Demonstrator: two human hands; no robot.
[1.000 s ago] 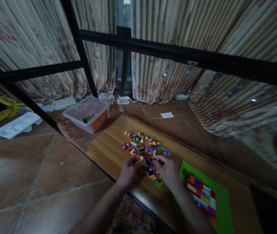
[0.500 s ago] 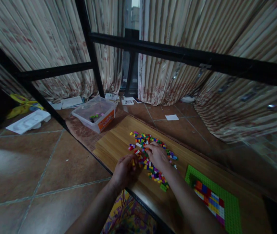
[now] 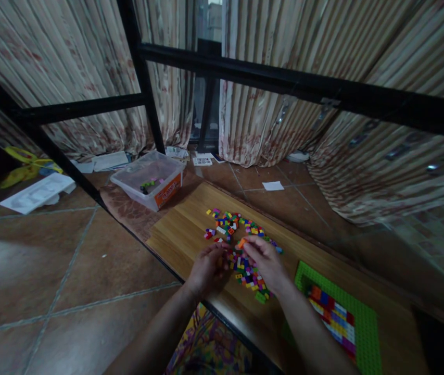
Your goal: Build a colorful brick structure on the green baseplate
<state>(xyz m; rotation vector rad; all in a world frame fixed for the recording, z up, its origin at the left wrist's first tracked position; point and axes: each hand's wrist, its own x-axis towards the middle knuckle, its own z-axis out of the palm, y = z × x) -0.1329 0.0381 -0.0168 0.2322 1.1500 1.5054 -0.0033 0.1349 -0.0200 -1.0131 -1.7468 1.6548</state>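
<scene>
Between the thumb and fingers of my right hand [image 3: 264,260] is an orange toy brick [image 3: 241,242], held just above the pile. My left hand [image 3: 206,266] is at the near-left side of the pile with its fingers curled in; what they hold, if anything, is hidden. Small multicoloured toy bricks [image 3: 252,281] lie loosely spread under and around both hands. To the right, a green baseplate [image 3: 368,323] carries rows of coloured bricks [image 3: 337,317], partly covered by my right forearm.
The wooden board [image 3: 178,229] bears the bricks and baseplate. Beyond its far-left end stands a clear plastic box [image 3: 149,179] with an orange label and a few pieces inside. A black metal frame [image 3: 245,70] crosses in front of the curtains. Paper [image 3: 273,186] lies on the tiled floor.
My right hand has drawn back from the pile, lifting the orange brick. My left hand has moved right, closer to it, and the yellow piece seen at its fingers no longer shows.
</scene>
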